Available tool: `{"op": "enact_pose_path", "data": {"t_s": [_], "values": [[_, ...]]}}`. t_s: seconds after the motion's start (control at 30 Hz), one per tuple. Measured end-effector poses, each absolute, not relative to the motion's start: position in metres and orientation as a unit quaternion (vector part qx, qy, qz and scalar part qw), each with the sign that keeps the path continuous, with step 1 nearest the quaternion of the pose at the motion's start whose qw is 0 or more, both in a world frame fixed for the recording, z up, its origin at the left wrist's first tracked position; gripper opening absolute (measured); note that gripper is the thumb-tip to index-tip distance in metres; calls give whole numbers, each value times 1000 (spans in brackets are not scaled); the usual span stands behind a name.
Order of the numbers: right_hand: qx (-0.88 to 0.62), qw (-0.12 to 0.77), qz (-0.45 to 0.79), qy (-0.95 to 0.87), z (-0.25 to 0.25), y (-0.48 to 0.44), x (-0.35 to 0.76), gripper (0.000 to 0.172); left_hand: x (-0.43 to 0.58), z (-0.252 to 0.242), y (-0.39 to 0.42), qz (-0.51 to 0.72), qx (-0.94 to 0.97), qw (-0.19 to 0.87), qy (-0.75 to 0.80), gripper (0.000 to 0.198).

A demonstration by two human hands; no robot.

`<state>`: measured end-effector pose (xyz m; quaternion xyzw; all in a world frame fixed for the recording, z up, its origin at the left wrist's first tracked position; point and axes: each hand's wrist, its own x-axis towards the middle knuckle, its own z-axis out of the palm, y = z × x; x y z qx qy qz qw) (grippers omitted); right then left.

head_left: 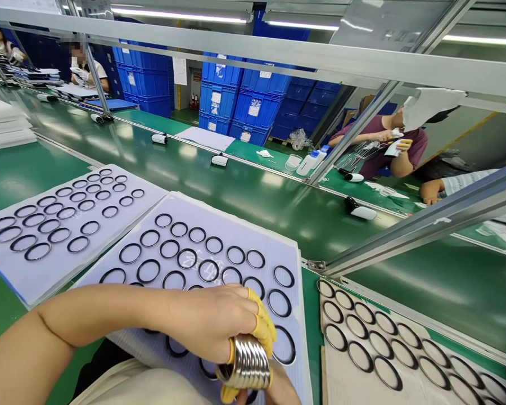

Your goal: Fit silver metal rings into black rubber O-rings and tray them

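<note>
Near the bottom centre, my left hand (219,320) wears yellow finger covers and wraps round a stack of shiny metal rings (251,363). My right hand (281,387) is at the lower right end of the same stack, mostly hidden, with yellow-covered fingertips showing beneath the rings. Under both hands lies a white sheet (300,315) with rows of black-rimmed rings (208,270) on it. My left forearm crosses the sheet and hides some of the rings.
Another white sheet (8,275) with rings lies at left, a beige board (333,382) with rings at right. Behind them runs a green conveyor (261,197) carrying small black-and-white items (220,160). Metal frame bars (430,225) slant across the right. People sit beyond.
</note>
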<state>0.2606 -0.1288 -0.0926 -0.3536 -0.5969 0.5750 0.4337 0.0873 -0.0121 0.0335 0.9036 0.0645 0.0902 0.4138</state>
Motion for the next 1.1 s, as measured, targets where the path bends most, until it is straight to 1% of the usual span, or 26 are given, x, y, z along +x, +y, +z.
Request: {"op": "enact_pose_path", "data": {"t_s": [0.03, 0.07, 0.17, 0.23, 0.33, 0.43, 0.57, 0.67, 0.73, 0.83, 1.0, 1.1], "values": [[-343, 421, 593, -594, -97, -125, 251, 57, 89, 32, -11, 74, 905, 414, 66, 16], [-341, 412, 609, -586, -101, -120, 240, 55, 91, 31, -10, 61, 906, 414, 66, 20], [-338, 402, 636, -565, -112, -113, 211, 35, 95, 25, -6, 51, 905, 419, 52, 22], [-336, 401, 649, -552, -114, -114, 205, 28, 96, 18, -3, 59, 900, 428, 51, 19], [-338, 404, 663, -532, -107, -124, 217, 33, 96, 8, 1, 63, 883, 460, 70, 19], [-352, 428, 674, -488, -97, -133, 229, 37, 96, 0, 5, 58, 858, 505, 74, 23], [-364, 449, 646, -499, -94, -132, 226, 30, 97, -2, 5, 72, 845, 527, 57, 21], [-378, 452, 614, -525, -98, -132, 221, 28, 97, 0, 4, 91, 838, 535, 50, 13], [-396, 457, 611, -511, -100, -136, 220, 25, 98, 1, 3, 97, 831, 546, 46, 10], [-411, 459, 640, -459, -101, -143, 222, 24, 99, -2, 4, 101, 819, 563, 47, 12], [-387, 437, 713, -388, -107, -146, 224, 41, 101, -19, 3, 74, 783, 616, 55, 19], [-388, 433, 728, -364, -110, -148, 226, 33, 101, -32, 1, 28, 745, 662, 76, 16]]}}
